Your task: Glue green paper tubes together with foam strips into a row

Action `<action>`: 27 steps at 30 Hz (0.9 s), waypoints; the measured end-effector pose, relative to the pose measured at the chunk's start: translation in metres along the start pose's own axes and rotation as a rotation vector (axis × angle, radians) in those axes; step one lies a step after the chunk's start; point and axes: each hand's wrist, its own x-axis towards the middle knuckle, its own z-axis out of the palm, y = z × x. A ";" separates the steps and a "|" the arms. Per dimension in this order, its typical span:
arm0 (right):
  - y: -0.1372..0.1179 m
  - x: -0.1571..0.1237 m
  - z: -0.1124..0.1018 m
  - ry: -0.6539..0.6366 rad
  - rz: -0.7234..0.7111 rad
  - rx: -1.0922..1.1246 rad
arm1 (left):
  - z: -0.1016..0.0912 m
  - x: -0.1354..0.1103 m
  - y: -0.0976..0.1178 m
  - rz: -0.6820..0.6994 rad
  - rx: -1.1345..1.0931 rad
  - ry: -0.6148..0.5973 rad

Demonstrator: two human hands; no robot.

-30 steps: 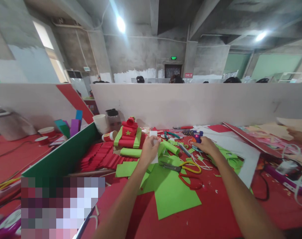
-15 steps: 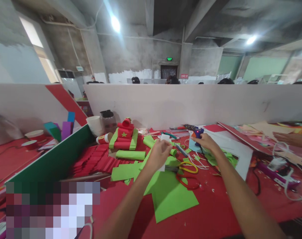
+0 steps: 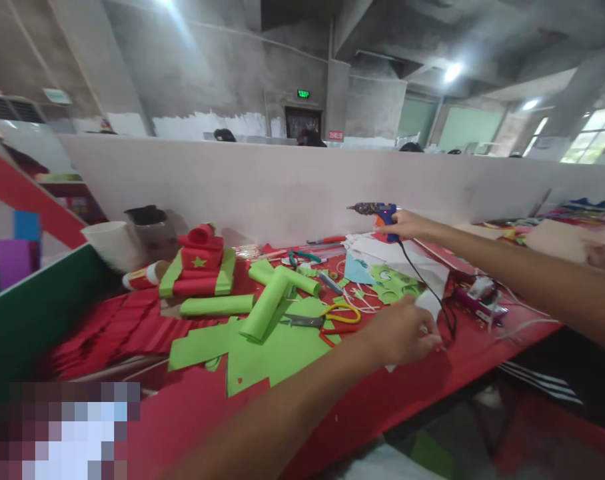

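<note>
over a red table [image 3: 182,420], right hand [image 3: 407,225] grips a glue gun [image 3: 375,210] high; left hand [image 3: 407,332], low, pinches a white piece [image 3: 429,304].

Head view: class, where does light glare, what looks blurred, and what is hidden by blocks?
In the head view, a ceiling light glares white; in the head view, the left forearm and green board look soft, the glue gun clearer; in the head view, coarse squares mask the lower-left corner.

The left hand [image 3: 405,329] was low, with its fingers [image 3: 429,343] bent together; the right hand [image 3: 406,225] gripped higher, its arm [image 3: 512,265] stretched out.
</note>
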 end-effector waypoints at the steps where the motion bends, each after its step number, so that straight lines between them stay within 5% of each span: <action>1: -0.003 -0.003 -0.005 -0.019 0.006 -0.028 | 0.010 0.007 0.004 0.023 0.002 -0.035; 8: -0.022 -0.020 -0.007 0.033 -0.007 -0.028 | 0.065 0.033 0.023 0.100 0.044 -0.167; 14: -0.024 -0.015 0.004 -0.008 -0.081 0.049 | 0.074 0.042 0.029 0.115 -0.025 -0.157; 18: -0.022 -0.019 0.013 0.003 -0.124 0.127 | 0.045 0.028 0.016 0.122 -0.086 -0.126; 22: -0.020 -0.026 0.031 0.127 -0.166 0.249 | -0.008 -0.009 -0.007 0.083 -0.287 -0.092; 27: -0.025 -0.029 0.070 0.368 -0.177 0.503 | -0.076 -0.059 -0.045 -0.292 -0.326 0.263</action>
